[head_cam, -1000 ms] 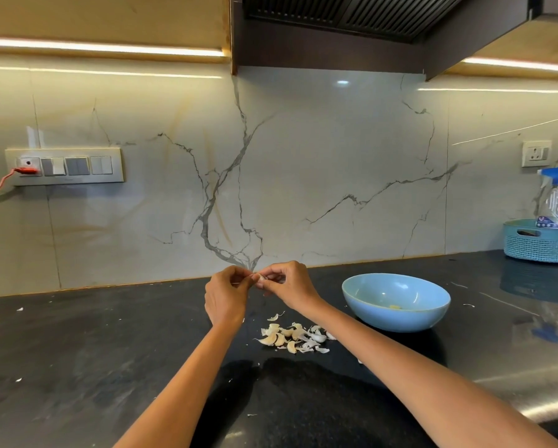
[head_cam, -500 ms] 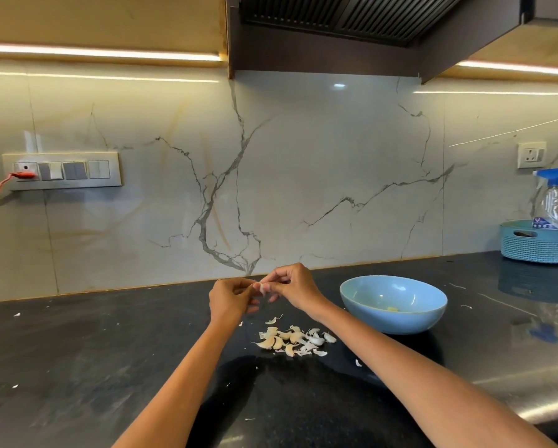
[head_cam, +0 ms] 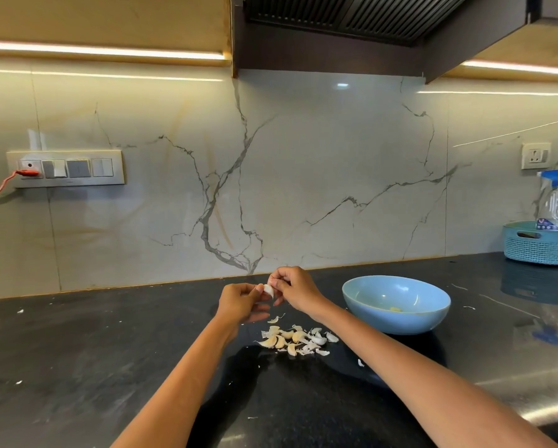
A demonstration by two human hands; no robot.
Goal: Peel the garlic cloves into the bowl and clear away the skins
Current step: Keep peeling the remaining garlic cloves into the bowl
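Since a second ago the hands have kept together above the counter and the clove between them shows more plainly, white and turned toward the camera. The left hand (head_cam: 238, 300) pinches the garlic clove (head_cam: 268, 290) from the left side with curled fingers, and the right hand (head_cam: 292, 287) pinches it from the right, fingers bent over its top. Both hands are raised off the black counter (head_cam: 109, 367), just above and behind the pile of garlic (head_cam: 295, 341), where unpeeled cloves and loose white skins lie mixed together. One curl of skin (head_cam: 276, 319) lies between the hands and the pile. To the right of the pile stands the blue bowl (head_cam: 396, 303), upright, with one small yellowish piece (head_cam: 394, 308) in its bottom. A few white scraps are scattered over the counter. Far right against the marble wall sits a teal basket (head_cam: 539, 244) holding a spray bottle (head_cam: 557, 202). On the left wall is a switch panel (head_cam: 66, 168) with a red plug (head_cam: 29, 173) in it.
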